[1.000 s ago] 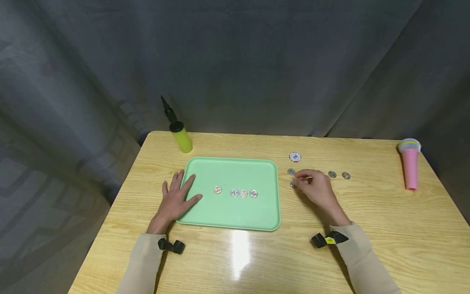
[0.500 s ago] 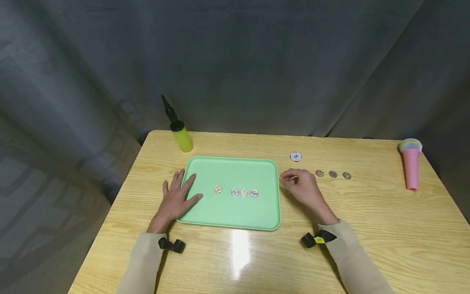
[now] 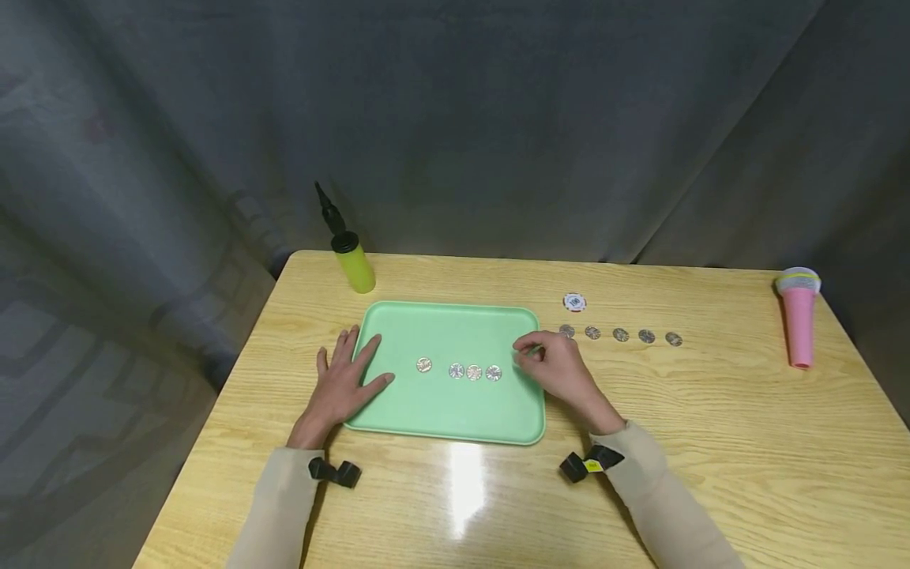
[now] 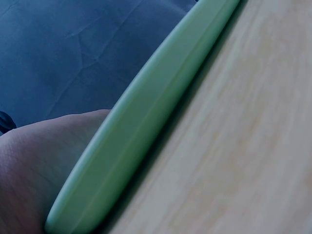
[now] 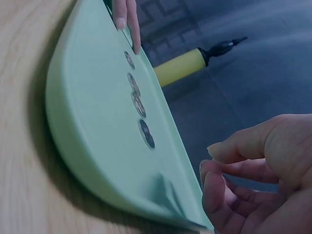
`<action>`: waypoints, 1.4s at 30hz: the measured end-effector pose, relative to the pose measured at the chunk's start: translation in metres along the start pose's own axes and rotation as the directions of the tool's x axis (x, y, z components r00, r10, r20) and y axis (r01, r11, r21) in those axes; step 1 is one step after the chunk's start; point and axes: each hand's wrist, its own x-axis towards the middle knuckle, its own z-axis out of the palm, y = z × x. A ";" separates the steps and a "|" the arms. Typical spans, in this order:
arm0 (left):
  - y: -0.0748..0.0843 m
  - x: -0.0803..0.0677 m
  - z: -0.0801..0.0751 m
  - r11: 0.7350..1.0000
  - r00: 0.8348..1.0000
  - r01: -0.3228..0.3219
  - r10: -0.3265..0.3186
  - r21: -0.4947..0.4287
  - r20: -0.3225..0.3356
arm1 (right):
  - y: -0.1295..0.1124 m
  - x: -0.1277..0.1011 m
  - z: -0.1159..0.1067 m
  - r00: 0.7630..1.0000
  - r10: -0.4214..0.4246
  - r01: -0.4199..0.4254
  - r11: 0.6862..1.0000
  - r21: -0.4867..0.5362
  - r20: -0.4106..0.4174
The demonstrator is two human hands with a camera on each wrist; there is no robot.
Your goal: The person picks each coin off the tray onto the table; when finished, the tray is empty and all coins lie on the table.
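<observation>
My left hand [image 3: 341, 393] lies spread over the left rim of a mint-green tray [image 3: 441, 415], fingers straight and thumb reaching inside. Four silver coins, several in a row, lie on the tray, among them a coin [image 3: 423, 365] standing apart on the left and a coin [image 3: 494, 373] at the right end. My right hand [image 3: 558, 367] is over the tray's right side, thumb and fingertips pinched together on a coin that the fingers hide. In the right wrist view the pinching fingertips [image 5: 214, 161] show above the tray's far rim.
Several more coins [image 3: 621, 335] lie in a row on the wooden table [image 3: 711, 442], right of the tray. Behind them is a white poker chip [image 3: 574, 303]. A yellow-green hand pump [image 3: 355, 269] stands at the back left; a pink toy microphone [image 3: 799, 324] lies at the right.
My right hand has moved left from the coins on the table to over the tray's right side. The coin nearest the tray no longer shows on the table. My left hand stays put.
</observation>
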 end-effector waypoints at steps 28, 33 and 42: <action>0.000 -0.001 0.000 1.000 1.000 -0.008 0.008 -0.003 -0.011 | -0.006 0.003 0.040 0.998 -0.001 0.003 0.999 -0.049 0.058; 0.000 -0.002 0.000 1.000 1.000 -0.010 0.010 0.000 -0.013 | -0.007 0.001 0.046 0.999 -0.028 0.030 0.997 -0.068 0.031; 0.000 -0.001 0.000 1.000 1.000 -0.006 0.006 -0.003 -0.003 | -0.014 -0.005 0.053 0.999 -0.033 0.027 0.980 -0.196 -0.029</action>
